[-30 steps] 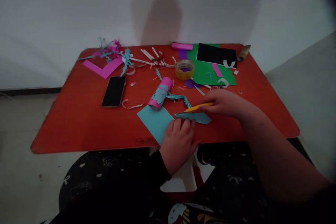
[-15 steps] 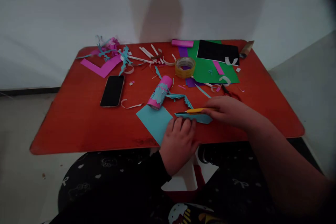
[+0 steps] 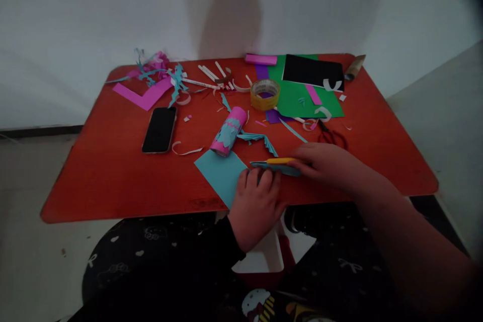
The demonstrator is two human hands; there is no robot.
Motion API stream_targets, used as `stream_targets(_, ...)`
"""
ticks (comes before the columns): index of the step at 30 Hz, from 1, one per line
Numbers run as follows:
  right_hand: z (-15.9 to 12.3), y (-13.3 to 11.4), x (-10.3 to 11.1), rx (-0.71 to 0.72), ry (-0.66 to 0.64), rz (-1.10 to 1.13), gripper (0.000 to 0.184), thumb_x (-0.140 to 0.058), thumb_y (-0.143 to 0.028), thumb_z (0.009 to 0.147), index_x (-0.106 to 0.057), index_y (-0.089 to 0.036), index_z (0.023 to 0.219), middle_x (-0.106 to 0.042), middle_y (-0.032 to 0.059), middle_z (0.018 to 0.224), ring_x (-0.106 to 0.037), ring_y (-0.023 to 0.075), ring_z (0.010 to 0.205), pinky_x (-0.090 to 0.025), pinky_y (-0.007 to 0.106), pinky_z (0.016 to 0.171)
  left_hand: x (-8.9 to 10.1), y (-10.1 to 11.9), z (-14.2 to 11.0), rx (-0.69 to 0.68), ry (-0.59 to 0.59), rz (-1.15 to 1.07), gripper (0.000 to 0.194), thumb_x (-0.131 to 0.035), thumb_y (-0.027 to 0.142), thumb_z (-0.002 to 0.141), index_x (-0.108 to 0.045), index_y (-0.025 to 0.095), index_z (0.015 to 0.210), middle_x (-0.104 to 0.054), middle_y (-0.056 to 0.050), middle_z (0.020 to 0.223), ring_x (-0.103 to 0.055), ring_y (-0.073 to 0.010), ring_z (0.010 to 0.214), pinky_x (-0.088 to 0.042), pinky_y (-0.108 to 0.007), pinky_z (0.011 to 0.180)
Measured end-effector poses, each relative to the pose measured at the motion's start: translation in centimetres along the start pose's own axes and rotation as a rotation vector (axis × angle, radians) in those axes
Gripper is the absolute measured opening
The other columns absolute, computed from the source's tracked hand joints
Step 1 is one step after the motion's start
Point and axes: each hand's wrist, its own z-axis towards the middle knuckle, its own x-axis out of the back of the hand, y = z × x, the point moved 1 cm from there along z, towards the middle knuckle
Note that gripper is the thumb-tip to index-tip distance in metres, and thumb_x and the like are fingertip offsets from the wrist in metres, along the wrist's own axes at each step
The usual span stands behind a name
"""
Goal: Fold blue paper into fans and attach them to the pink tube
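Observation:
My right hand (image 3: 320, 163) is closed around a yellow craft knife (image 3: 279, 160), its blade pointing left along the upper edge of a folded strip of blue paper (image 3: 290, 170). My left hand (image 3: 256, 206) presses that strip to the table near its left end, fingers bent over it just below the blade. A flat sheet of blue paper (image 3: 221, 171) lies left of my left fingers, partly beneath the hand. Beyond the sheet rests a pink tube (image 3: 229, 131) with fringed blue paper around it. A pleated blue strip (image 3: 260, 137) lies just beyond the knife.
On the red table (image 3: 113, 176) are a phone (image 3: 160, 130), a roll of tape (image 3: 265, 94), green paper (image 3: 298, 98), a black sheet (image 3: 313, 71) and red-handled scissors (image 3: 332, 136). Pink and blue paper scraps (image 3: 158, 65) pile up at the back left. Below the table edge sits a white container (image 3: 262, 256).
The knife has shifted slightly along the strip's edge and lies flatter. My right hand has lowered a little, uncovering the scissors behind it. My left hand keeps its place.

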Motion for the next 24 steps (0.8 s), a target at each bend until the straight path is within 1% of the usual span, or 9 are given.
stream_targets(3,-0.3,-0.5,-0.2,-0.027,-0.013,-0.093,0.031,-0.045,-0.040,0.102,-0.070,-0.021,0.097,-0.075,0.0081,0.093,-0.066,0.0235,0.086,-0.035,0.031,0.065,0.0,0.0,0.0,0.007,-0.002,0.001,0.070,-0.056,0.054,0.096,-0.043,0.015,0.154,-0.054,-0.014,0.136,-0.044,-0.0330,0.127,-0.036,-0.052,0.115)
stream_targets(6,-0.7,-1.1,-0.3,-0.054,-0.035,-0.158,0.031,-0.044,-0.039,0.102,-0.068,-0.021,0.095,-0.073,0.0078,0.089,-0.065,0.0224,0.080,-0.030,0.031,0.062,-0.1,0.1,0.0,0.008,-0.004,-0.011,0.072,-0.057,0.054,0.095,-0.042,0.016,0.154,-0.054,-0.014,0.135,-0.044,-0.0330,0.128,-0.035,-0.052,0.116)
stream_targets(10,-0.8,-1.6,-0.3,-0.109,-0.053,-0.178,0.034,-0.041,-0.042,0.103,-0.066,-0.021,0.092,-0.072,0.0074,0.085,-0.064,0.0214,0.075,-0.028,0.031,0.060,-0.2,0.0,0.0,0.007,-0.008,-0.025,0.072,-0.056,0.053,0.096,-0.041,0.016,0.155,-0.054,-0.013,0.136,-0.044,-0.0334,0.128,-0.034,-0.052,0.117)
stream_targets(15,-0.6,-2.3,0.1,-0.157,-0.087,-0.186,0.035,-0.042,-0.042,0.103,-0.065,-0.021,0.088,-0.072,0.0072,0.083,-0.063,0.0203,0.073,-0.024,0.031,0.058,-0.2,-0.1,0.0,-0.013,-0.005,-0.015,0.071,-0.056,0.053,0.096,-0.041,0.014,0.155,-0.054,-0.014,0.137,-0.044,-0.0342,0.128,-0.036,-0.051,0.115)
stream_targets(20,-0.4,-3.1,0.7,-0.182,-0.131,-0.274,0.033,-0.043,-0.041,0.102,-0.067,-0.021,0.092,-0.073,0.0084,0.085,-0.064,0.0203,0.071,-0.020,0.031,0.057,-0.3,-0.1,0.1,-0.029,0.003,-0.008,0.068,-0.057,0.052,0.096,-0.045,0.014,0.151,-0.056,-0.015,0.132,-0.047,-0.0333,0.124,-0.039,-0.050,0.112)
stream_targets(24,-0.3,-3.2,1.1,-0.155,-0.162,-0.292,0.033,-0.042,-0.039,0.103,-0.068,-0.019,0.096,-0.074,0.0093,0.089,-0.066,0.0214,0.076,-0.022,0.030,0.058,-0.3,-0.1,0.1,-0.030,0.019,-0.005,0.067,-0.056,0.052,0.096,-0.046,0.013,0.150,-0.057,-0.014,0.130,-0.047,-0.0339,0.122,-0.040,-0.050,0.110)
